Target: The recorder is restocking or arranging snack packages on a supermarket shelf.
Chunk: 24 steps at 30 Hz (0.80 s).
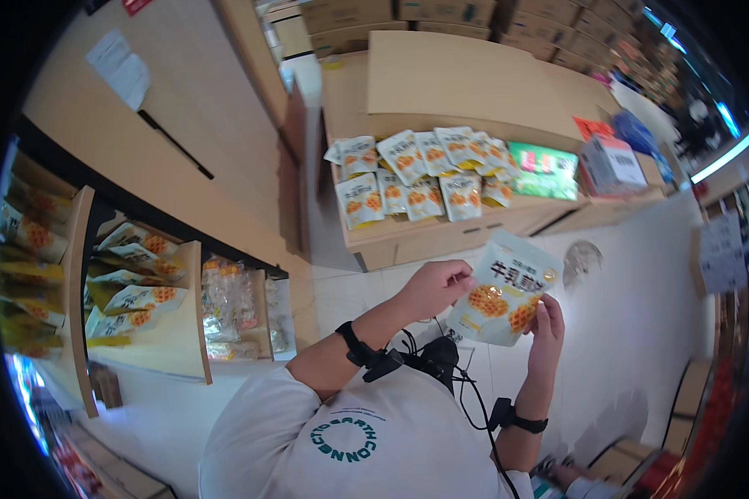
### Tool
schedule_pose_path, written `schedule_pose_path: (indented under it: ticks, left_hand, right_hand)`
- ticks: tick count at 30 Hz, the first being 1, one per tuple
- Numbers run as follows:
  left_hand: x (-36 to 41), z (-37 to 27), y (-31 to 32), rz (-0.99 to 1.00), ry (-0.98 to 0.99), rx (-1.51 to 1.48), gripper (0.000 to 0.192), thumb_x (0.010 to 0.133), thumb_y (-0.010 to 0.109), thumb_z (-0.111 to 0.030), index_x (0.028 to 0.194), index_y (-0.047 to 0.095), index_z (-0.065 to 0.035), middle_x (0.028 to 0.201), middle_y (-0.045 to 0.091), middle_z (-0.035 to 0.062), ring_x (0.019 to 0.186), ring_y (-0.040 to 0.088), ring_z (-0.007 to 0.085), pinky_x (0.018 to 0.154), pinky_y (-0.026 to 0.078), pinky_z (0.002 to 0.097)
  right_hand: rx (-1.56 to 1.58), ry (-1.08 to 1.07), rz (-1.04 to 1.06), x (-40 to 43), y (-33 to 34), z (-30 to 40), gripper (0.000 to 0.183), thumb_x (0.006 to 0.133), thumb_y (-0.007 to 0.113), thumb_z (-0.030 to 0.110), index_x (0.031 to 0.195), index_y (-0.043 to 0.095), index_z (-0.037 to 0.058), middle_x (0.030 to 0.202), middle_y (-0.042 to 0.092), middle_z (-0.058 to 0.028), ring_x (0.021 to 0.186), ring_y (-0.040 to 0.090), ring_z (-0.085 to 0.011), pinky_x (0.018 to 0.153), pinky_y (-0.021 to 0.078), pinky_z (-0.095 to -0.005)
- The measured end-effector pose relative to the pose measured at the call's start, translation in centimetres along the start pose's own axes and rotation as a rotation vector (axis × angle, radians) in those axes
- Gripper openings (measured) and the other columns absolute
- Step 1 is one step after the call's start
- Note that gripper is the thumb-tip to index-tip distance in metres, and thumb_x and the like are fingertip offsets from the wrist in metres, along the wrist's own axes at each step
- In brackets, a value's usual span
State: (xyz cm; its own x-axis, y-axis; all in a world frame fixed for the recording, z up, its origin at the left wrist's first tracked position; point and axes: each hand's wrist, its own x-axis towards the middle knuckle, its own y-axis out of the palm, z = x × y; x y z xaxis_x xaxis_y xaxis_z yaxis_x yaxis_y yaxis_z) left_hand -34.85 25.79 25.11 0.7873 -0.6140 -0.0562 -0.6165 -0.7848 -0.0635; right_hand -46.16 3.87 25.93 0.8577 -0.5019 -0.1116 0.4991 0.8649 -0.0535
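Observation:
A pale pouch of waffle snacks point(502, 290) is held up and tilted in front of my body, its printed face towards me. The fingers of my left hand point(442, 285) pinch its left edge. Lower on the opposite edge, my right hand point(546, 318) grips the pouch, with some fingers hidden behind it. Beyond it, several matching pouches point(406, 159) lie in overlapping rows on a wooden counter point(406, 234). More such pouches point(140, 280) stand on the shelf at my left.
Beside the counter pouches are a green package point(543, 169) and a white-and-red box point(611, 165). A flat cardboard sheet point(455, 75) lies behind them. Stacked cartons point(349, 12) line the back. Wooden shelving point(193, 312) juts out at left. A person's foot point(562, 474) shows at lower right.

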Motion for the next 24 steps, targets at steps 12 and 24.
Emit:
schedule_pose_path:
  ticks: [12,24]
  left_hand:
    - [7.3,15.4,-12.6,-0.762,-0.572,-0.125,0.018,0.086,0.055,-0.016,0.093,0.058,0.0003,0.071,0.057,0.0036,0.055,0.055,0.0098,0.049,0.044,0.0233]
    - [10.8,27.5,-26.4,-0.848,-0.666,0.033,0.036,0.08,0.056,-0.017,0.113,0.057,-0.0026,0.075,0.063,0.0078,0.063,0.06,0.0156,0.059,0.048,0.0293]
  right_hand:
    - [-0.18,0.41,0.833,24.3,18.4,-11.0,0.04,0.089,0.053,0.028,0.124,0.053,0.0092,0.097,0.059,0.0003,0.08,0.051,-0.0083,0.066,0.043,-0.0239]
    - [-0.345,0.449,0.928,30.8,34.5,-17.8,0.063,0.084,0.06,0.028,0.136,0.036,0.0019,0.127,0.051,-0.0112,0.104,0.053,-0.0179,0.083,0.0446,-0.029]
